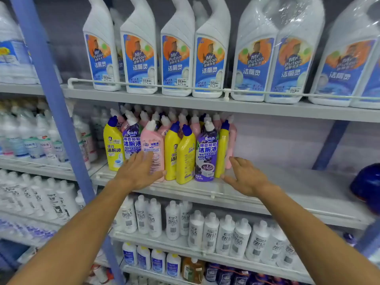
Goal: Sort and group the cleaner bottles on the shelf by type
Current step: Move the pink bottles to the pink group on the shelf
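Toilet-cleaner bottles stand on mid shelf point(287, 188), left part, types mixed. Yellow bottle point(113, 149) reads "强效 洁厕液"; purple bottle point(206, 155) "爆香葡萄 洁厕液", "99.9%"; pink bottle point(154, 147) label too blurred.

Left hand point(137, 173) flat on pink front, fingers straight, no grip. Right hand point(248, 177) at cluster's right end, fingers spread, holding nothing. Contact w/ end yellow bottle point(223, 149): can't tell.

Step, est.: bracketing cluster, grouping not yet done. Next prob. needs one colour pulled out and regrouped.

Shelf above: white bottles point(138, 58) "Mr Puton 洁厕灵", sticker 5.00.
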Available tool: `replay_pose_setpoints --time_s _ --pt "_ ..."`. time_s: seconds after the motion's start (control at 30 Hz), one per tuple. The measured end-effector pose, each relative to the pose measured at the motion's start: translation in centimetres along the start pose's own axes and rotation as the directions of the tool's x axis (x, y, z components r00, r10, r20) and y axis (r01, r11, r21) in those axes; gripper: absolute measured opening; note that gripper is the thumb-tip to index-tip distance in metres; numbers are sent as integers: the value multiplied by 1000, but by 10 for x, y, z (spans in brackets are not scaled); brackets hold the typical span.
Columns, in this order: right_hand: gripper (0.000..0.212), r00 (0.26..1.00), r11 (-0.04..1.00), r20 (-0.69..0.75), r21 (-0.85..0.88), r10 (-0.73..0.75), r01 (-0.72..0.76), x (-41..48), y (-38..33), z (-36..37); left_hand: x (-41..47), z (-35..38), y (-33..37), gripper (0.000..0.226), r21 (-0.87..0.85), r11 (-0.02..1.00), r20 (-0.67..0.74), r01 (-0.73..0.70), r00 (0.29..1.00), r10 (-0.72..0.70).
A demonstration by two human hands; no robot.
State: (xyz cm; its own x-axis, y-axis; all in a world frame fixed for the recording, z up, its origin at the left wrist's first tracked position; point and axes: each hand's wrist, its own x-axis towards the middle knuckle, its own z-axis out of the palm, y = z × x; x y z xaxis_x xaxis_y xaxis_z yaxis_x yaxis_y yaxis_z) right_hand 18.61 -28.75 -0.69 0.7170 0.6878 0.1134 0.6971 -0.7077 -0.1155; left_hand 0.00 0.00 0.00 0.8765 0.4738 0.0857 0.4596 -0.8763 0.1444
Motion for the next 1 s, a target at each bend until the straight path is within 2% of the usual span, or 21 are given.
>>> replay_pose_setpoints --time_s 0.17,0.33,0.43,0.57,0.63,0.7,0.8,0.87,1.0 --pt "80 998 998 -12 -11 54 -54 36 16 -1 42 -3 -23 96 -112 990 -130 86 986 -101" --pt "82 995 995 -18 18 103 -102 80 31 -3 79 5 -30 64 -382 923 -264 56 950 -167" --pt "80 985 981 -54 111 166 -160 106 39 -3 97 22 -32 76 -560 828 -328 24 911 -249" --pt "80 953 912 -127 349 276 -218 140 55 5 112 43 -39 87 -645 764 -379 7 865 -328" --pt "78 925 807 -141 547 352 -224 152 63 11 115 53 -43 91 -658 753 -375 30 854 -361" --pt "68 901 712 -170 676 398 -187 163 65 17 111 54 -36 91 -691 722 -370 39 838 -400" --pt "41 884 647 -189 747 429 -154 180 62 21 104 50 -17 83 -768 638 -335 66 807 -486" --pt "30 881 619 -153 764 447 -182 188 58 22 104 54 -11 82 -821 565 -277 80 809 -518" --pt "25 863 573 -121 791 490 -214 200 62 30 111 66 -19 83 -882 469 -210 47 852 -480"
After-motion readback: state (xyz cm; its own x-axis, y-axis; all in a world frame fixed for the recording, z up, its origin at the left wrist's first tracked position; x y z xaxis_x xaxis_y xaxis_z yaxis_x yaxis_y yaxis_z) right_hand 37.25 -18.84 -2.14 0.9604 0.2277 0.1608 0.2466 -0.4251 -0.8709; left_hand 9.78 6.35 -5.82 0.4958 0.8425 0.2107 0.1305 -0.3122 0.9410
